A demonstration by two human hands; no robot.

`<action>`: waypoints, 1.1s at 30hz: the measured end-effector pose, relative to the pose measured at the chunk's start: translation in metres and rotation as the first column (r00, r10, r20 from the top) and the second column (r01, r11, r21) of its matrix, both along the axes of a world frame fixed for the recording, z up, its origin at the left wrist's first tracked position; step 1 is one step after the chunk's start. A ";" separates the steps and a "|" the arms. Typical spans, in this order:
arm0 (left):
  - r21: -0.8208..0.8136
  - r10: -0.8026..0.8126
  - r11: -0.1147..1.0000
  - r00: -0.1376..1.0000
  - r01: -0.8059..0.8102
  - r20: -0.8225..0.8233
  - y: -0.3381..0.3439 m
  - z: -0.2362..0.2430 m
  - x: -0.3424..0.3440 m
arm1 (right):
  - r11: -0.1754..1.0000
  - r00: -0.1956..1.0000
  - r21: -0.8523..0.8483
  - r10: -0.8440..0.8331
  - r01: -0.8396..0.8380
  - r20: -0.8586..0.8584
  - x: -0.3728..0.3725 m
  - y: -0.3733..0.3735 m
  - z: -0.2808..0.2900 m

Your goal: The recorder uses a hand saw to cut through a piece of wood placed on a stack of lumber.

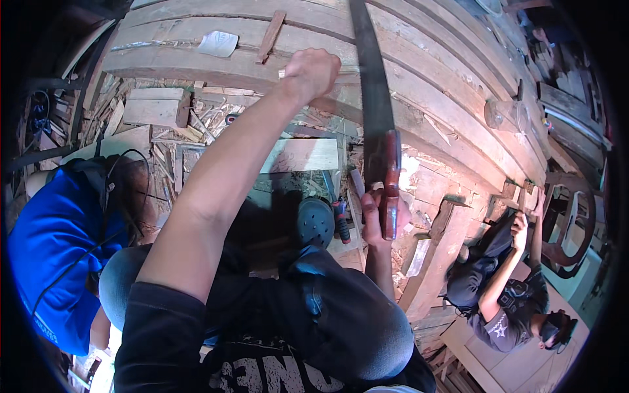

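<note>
My right hand [379, 216] is closed round the reddish-brown wooden handle of a handsaw [376, 85]. Its long dark blade points away from me, across the near edge of a plank workbench [190, 62]. Just left of the blade, my left hand [313, 71] is a closed fist at the bench's near edge. Pale wood shows beside that fist, but whatever its fingers grip is hidden. Between the hands and my legs, a light board [303, 155] lies low down, above the chip-strewn floor.
A wood strip [271, 37] and a crumpled paper piece [219, 44] lie on the bench; a clear jar [508, 116] stands at right. A tool with a black-and-red grip [341, 223] lies near my shoe [316, 223]. People sit at left, in blue [62, 255], and right [504, 301].
</note>
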State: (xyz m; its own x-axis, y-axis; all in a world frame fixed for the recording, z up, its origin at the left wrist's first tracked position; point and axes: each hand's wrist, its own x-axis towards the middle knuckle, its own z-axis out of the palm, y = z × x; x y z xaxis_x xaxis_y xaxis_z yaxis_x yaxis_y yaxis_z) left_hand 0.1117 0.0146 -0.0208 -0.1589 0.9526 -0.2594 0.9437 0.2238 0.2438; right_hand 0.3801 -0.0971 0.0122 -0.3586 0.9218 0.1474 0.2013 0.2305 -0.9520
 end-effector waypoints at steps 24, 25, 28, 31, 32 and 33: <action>0.026 -0.005 1.000 0.996 0.003 0.087 -0.009 0.010 0.003 | 0.997 0.961 -0.046 -0.040 0.055 0.275 -0.032 0.001 -0.012; 0.043 -0.008 0.999 0.995 0.004 0.095 -0.004 0.010 0.009 | 0.999 0.927 0.021 -0.044 0.039 0.371 -0.025 0.001 -0.013; 0.033 -0.130 0.991 0.991 0.129 0.028 -0.008 -0.002 0.007 | 0.994 0.984 0.080 -0.085 0.073 0.160 -0.029 -0.012 -0.025; 0.036 -0.103 0.994 0.993 0.102 0.048 -0.008 0.005 0.009 | 0.975 0.946 0.224 -0.061 -0.012 0.318 -0.042 0.014 -0.023; 0.017 -0.105 0.994 0.993 0.104 0.049 -0.012 0.002 0.009 | 0.989 0.933 0.142 -0.023 -0.030 0.360 -0.049 0.024 -0.022; 0.021 -0.096 0.995 0.995 0.095 0.033 -0.008 0.003 0.010 | 0.998 0.973 0.057 -0.034 0.021 0.228 -0.055 0.032 -0.021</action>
